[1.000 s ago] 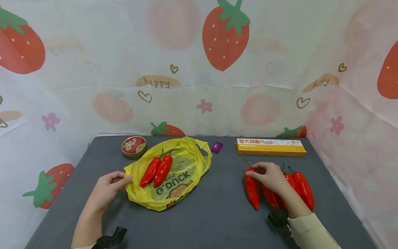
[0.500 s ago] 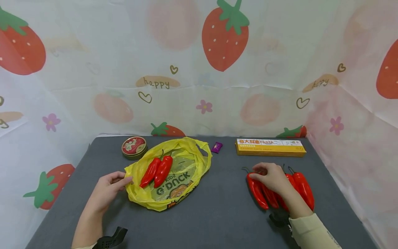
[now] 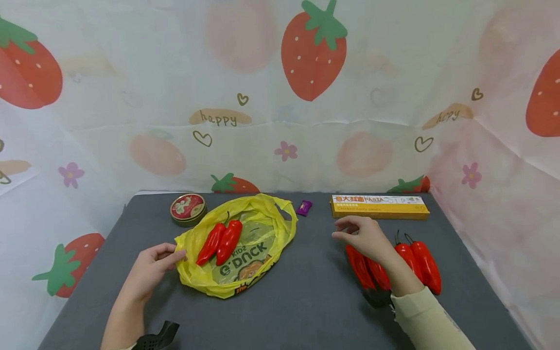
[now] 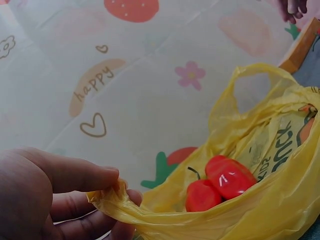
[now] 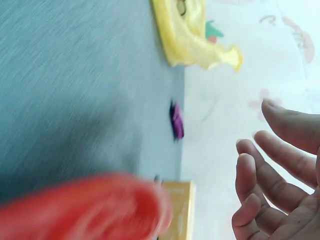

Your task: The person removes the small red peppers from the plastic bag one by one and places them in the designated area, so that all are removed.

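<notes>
My left hand [image 3: 150,270] pinches the left rim of a yellow plastic bag [image 3: 194,279] between thumb and fingers, as the left wrist view shows closely. Two red chili peppers [image 3: 229,238] lie in the spread-open bag. At the right, my right hand [image 3: 366,239] hovers over more red peppers [image 3: 361,267], holding nothing; its fingers are loosely bent and apart from the thumb in the right wrist view. Two further red peppers [image 3: 425,267] lie beyond that wrist. The hand and forearm partly hide the group. A blurred red pepper [image 5: 95,210] appears close to the right wrist camera.
A round red-lidded tin [image 3: 188,209] stands behind the bag at the left. Right of the bag's handle lies a small purple wrapped candy [image 3: 304,208]. A yellow pasta box [image 3: 379,208] lies along the table's back edge. Strawberry-print cloth hangs behind.
The right hand shifted a pepper rightward against the others, let it go, then rose up and to the left. My left hand stayed on the bag's rim.
</notes>
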`<action>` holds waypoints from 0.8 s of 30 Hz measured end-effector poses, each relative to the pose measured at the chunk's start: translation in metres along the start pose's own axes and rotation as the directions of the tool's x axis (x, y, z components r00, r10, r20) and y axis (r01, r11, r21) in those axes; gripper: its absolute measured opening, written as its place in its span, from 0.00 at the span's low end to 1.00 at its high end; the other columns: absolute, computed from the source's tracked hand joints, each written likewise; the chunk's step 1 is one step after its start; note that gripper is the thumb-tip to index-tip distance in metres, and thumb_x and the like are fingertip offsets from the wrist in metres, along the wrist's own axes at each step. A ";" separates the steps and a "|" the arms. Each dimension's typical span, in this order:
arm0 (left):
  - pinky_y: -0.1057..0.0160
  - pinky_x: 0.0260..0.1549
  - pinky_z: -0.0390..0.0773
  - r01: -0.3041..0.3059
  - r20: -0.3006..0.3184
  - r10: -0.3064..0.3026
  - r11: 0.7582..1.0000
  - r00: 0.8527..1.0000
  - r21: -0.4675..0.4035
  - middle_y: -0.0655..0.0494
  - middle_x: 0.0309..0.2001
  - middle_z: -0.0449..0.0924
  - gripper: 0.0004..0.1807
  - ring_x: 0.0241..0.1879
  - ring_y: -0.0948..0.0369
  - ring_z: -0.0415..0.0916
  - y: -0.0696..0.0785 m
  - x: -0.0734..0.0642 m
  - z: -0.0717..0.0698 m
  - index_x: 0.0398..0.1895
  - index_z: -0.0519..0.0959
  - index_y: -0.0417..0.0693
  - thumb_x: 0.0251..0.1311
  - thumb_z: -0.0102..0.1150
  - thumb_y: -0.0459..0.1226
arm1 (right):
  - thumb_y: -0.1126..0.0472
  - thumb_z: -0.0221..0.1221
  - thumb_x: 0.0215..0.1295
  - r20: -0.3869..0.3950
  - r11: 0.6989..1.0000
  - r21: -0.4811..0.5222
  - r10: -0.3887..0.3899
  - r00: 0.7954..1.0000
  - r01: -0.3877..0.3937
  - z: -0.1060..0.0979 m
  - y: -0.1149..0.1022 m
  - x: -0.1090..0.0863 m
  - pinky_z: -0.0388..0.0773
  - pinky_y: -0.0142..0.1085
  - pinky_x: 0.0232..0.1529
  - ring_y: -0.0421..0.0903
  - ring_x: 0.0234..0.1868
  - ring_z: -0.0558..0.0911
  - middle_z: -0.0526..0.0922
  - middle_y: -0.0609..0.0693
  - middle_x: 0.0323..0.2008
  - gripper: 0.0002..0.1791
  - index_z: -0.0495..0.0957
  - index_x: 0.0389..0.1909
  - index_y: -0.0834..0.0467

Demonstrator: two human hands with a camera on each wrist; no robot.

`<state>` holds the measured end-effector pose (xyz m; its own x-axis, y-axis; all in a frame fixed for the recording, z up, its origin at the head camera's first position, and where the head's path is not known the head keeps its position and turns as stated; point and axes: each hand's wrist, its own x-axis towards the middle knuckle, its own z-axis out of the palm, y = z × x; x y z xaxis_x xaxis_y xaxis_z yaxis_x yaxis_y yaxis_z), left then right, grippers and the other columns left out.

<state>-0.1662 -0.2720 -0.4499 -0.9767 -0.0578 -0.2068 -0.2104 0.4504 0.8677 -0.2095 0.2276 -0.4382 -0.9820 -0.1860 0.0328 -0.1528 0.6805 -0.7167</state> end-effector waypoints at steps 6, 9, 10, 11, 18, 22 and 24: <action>0.63 0.43 0.80 0.009 -0.005 -0.009 1.000 1.000 -0.009 0.60 0.38 0.82 0.25 0.39 0.62 0.75 -0.001 0.001 -0.002 0.51 0.79 0.35 0.69 0.61 0.50 | 0.48 0.69 0.63 0.017 0.998 0.045 -0.041 0.999 0.041 0.012 -0.023 0.015 0.83 0.41 0.46 0.47 0.46 0.83 0.86 0.48 0.47 0.22 0.83 0.55 0.51; 0.63 0.43 0.80 0.017 -0.006 -0.017 1.000 1.000 -0.012 0.60 0.38 0.82 0.25 0.39 0.62 0.75 0.000 0.000 -0.002 0.51 0.79 0.36 0.69 0.61 0.50 | 0.50 0.69 0.63 0.032 0.995 0.068 -0.077 0.997 0.075 0.019 -0.038 0.023 0.83 0.43 0.47 0.47 0.45 0.84 0.86 0.48 0.45 0.20 0.83 0.54 0.52; 0.63 0.43 0.80 0.019 -0.006 -0.019 1.000 1.000 -0.012 0.60 0.39 0.82 0.25 0.40 0.62 0.75 0.000 0.000 -0.002 0.52 0.79 0.36 0.69 0.61 0.50 | 0.51 0.69 0.63 0.035 0.993 0.077 -0.089 0.995 0.086 0.022 -0.042 0.025 0.83 0.43 0.47 0.47 0.45 0.84 0.86 0.48 0.44 0.20 0.83 0.54 0.52; 0.62 0.43 0.80 0.021 -0.006 -0.021 1.000 1.000 -0.012 0.60 0.39 0.82 0.25 0.40 0.62 0.75 0.000 0.000 -0.001 0.52 0.79 0.36 0.69 0.61 0.50 | 0.52 0.69 0.63 0.037 0.992 0.082 -0.099 0.994 0.096 0.024 -0.046 0.028 0.83 0.43 0.46 0.47 0.44 0.84 0.86 0.48 0.43 0.19 0.83 0.53 0.52; 0.63 0.44 0.80 0.024 0.000 -0.024 1.000 1.000 -0.014 0.59 0.40 0.82 0.25 0.40 0.62 0.75 0.001 0.000 -0.002 0.52 0.79 0.36 0.69 0.61 0.51 | 0.55 0.69 0.64 0.076 0.982 0.116 -0.157 0.985 0.147 0.044 -0.067 0.048 0.82 0.42 0.45 0.45 0.43 0.84 0.86 0.48 0.42 0.21 0.82 0.55 0.56; 0.63 0.44 0.80 0.021 0.000 -0.021 1.000 1.000 -0.016 0.59 0.39 0.82 0.25 0.40 0.62 0.75 0.000 0.000 -0.003 0.52 0.79 0.36 0.69 0.61 0.51 | 0.52 0.67 0.67 0.120 0.979 0.155 -0.153 0.981 0.134 0.055 -0.079 0.059 0.82 0.43 0.45 0.46 0.45 0.84 0.87 0.49 0.45 0.21 0.81 0.58 0.56; 0.62 0.44 0.80 0.019 0.000 -0.019 1.000 1.000 -0.018 0.59 0.39 0.82 0.25 0.40 0.62 0.76 -0.001 0.000 -0.003 0.52 0.79 0.36 0.69 0.61 0.51 | 0.52 0.66 0.68 0.150 0.972 0.204 -0.147 0.978 0.115 0.060 -0.084 0.064 0.83 0.45 0.46 0.46 0.46 0.85 0.86 0.51 0.47 0.22 0.80 0.59 0.55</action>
<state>-0.1662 -0.2754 -0.4496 -0.9726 -0.0665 -0.2229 -0.2294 0.4335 0.8715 -0.2531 0.1158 -0.4179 -0.9211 -0.3880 0.0326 -0.2385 0.4960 -0.8350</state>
